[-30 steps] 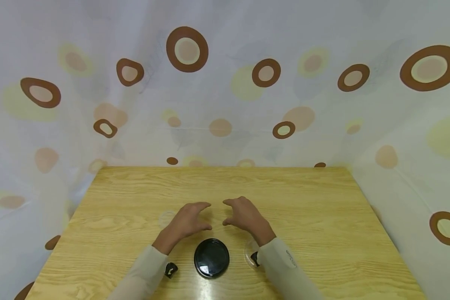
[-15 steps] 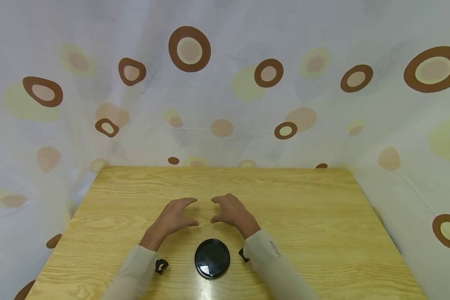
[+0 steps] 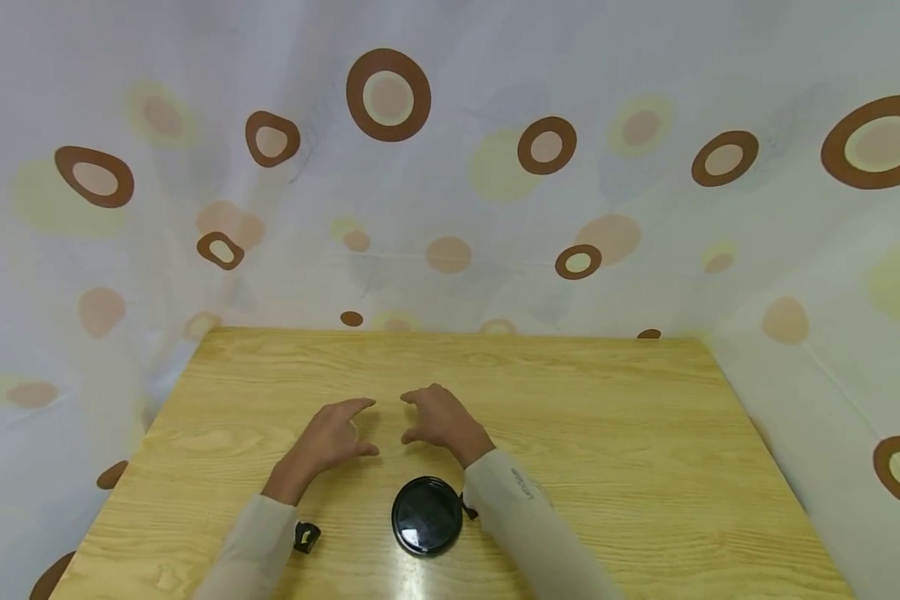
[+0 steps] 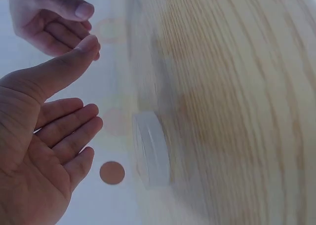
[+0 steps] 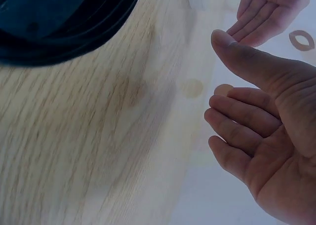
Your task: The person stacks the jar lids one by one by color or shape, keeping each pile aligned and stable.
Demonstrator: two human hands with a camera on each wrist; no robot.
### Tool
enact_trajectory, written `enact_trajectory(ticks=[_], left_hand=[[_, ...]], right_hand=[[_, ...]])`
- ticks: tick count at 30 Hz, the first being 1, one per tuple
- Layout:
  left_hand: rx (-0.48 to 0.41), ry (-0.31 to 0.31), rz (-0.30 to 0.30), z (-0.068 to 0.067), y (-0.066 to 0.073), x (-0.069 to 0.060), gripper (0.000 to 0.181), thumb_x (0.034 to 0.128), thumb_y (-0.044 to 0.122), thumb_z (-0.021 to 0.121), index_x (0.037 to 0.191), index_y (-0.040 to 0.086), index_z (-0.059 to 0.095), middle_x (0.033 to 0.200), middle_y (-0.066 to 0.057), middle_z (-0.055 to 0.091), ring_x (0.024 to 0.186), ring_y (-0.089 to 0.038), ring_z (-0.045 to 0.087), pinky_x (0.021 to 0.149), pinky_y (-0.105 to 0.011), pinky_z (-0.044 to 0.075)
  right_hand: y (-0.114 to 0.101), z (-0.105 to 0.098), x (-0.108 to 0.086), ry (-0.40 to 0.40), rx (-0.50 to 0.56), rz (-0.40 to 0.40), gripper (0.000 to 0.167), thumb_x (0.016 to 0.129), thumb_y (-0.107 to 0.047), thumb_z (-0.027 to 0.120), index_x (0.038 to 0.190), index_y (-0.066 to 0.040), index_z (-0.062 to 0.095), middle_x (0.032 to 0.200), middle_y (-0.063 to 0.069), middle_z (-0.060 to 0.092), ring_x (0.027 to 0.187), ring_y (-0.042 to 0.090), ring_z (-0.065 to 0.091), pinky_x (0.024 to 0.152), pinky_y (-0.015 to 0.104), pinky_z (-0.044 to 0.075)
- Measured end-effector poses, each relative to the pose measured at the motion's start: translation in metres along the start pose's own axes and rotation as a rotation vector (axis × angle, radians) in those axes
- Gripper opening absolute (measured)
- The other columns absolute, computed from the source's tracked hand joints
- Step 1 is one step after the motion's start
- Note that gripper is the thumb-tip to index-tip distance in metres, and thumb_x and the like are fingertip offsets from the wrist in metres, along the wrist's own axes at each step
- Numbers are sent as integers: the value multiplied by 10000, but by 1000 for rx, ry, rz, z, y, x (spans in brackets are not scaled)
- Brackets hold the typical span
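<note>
My left hand point(image 3: 328, 437) and right hand point(image 3: 442, 421) hover over the wooden table, apart and facing each other, thumbs and fingers spread, holding nothing. A round black glossy disc, like a lid point(image 3: 427, 517), lies nearer to me, by the right sleeve. The left wrist view shows a low, round translucent piece point(image 4: 155, 151) on the table beyond my left hand point(image 4: 44, 151); in the head view that hand mostly covers it. From the right wrist, the black disc point(image 5: 64, 50) fills the upper left corner, apart from my right hand point(image 5: 276, 136).
Small black wrist mounts point(image 3: 307, 537) show at the sleeves. Beside the right sleeve point(image 3: 525, 508) there is a faint clear edge, mostly covered. The wooden table point(image 3: 607, 417) ends at a pale patterned sheet point(image 3: 450, 200) at the back and sides.
Both hands have moved left together, keeping a gap between them. The black disc has stayed in place. The left hand now mostly covers the clear piece on the left.
</note>
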State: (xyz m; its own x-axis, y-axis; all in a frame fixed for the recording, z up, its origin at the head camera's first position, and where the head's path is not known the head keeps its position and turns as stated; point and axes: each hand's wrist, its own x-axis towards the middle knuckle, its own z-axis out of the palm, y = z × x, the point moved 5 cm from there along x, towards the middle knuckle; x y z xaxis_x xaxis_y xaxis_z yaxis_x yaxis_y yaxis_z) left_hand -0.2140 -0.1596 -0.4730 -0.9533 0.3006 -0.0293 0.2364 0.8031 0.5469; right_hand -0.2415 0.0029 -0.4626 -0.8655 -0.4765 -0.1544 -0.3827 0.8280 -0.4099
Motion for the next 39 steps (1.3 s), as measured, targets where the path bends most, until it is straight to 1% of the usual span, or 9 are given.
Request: enact_trajectory(ticks=[4,9,16,24,30,32,33,37,39], left_hand=[[-14,16,-27,-7,-11,-5,719,719,272,827,1338,62,530,1362,-146,546,1253,-373,502,1017,-525,425],[-2,35,-31,-8,-22,-10,723,717,266,828,1335,40,528,1356,-163,548,1252,-380,504,1012,-527,429],[-26,34,-18,-7,-23,-13,726,710,250,831,1325,12,527,1346,-179,552,1253,-382,503,1028,-522,417],[25,30,-49,-9,-33,-20,725,692,247,845,1305,6,543,1322,-177,571,1218,-382,530,1012,-515,431],[-25,27,-75,-7,-38,-25,722,689,243,843,1305,11,545,1327,-188,564,1226,-393,521,1011,-521,431],[-43,29,-83,-7,-39,-25,721,690,234,842,1307,12,543,1330,-194,560,1228,-397,518,1011,-525,430],[-49,29,-85,-7,-39,-25,720,692,229,841,1309,12,540,1332,-197,557,1229,-400,516,1010,-527,430],[-62,33,-99,-5,-39,-23,700,699,204,837,1306,15,545,1332,-198,557,1225,-400,520,1004,-530,435],[-63,33,-94,-4,-39,-23,688,701,195,834,1301,14,550,1328,-197,561,1222,-397,523,1002,-526,438]], right_hand=[[-9,4,6,-10,-37,-22,648,744,-300,813,1313,-103,573,1285,52,620,1193,248,558,1003,360,471],[-19,8,11,-51,-65,-18,636,751,-317,806,1315,-132,575,1300,22,612,1211,224,540,1024,338,453],[-24,16,11,-72,-42,-17,621,756,-284,806,1311,-123,579,1306,22,608,1215,211,534,1028,317,449],[-36,28,19,-59,-84,-60,618,733,-320,820,1280,-128,605,1261,2,636,1156,196,564,998,292,463],[-45,32,21,-72,-96,-62,590,747,-294,812,1275,-127,609,1250,-1,643,1144,190,575,988,284,470],[-46,36,24,-80,-99,-60,579,753,-275,808,1277,-132,609,1242,4,647,1134,193,580,981,291,476],[-43,42,28,-62,-102,-74,582,744,-281,814,1273,-145,614,1230,-3,653,1116,189,586,963,292,484],[-43,45,30,-64,-88,-66,563,755,-268,805,1270,-141,617,1213,8,662,1112,196,592,960,304,488],[-44,47,30,-61,-89,-60,554,761,-272,799,1269,-144,618,1208,2,665,1109,191,594,961,305,489]])
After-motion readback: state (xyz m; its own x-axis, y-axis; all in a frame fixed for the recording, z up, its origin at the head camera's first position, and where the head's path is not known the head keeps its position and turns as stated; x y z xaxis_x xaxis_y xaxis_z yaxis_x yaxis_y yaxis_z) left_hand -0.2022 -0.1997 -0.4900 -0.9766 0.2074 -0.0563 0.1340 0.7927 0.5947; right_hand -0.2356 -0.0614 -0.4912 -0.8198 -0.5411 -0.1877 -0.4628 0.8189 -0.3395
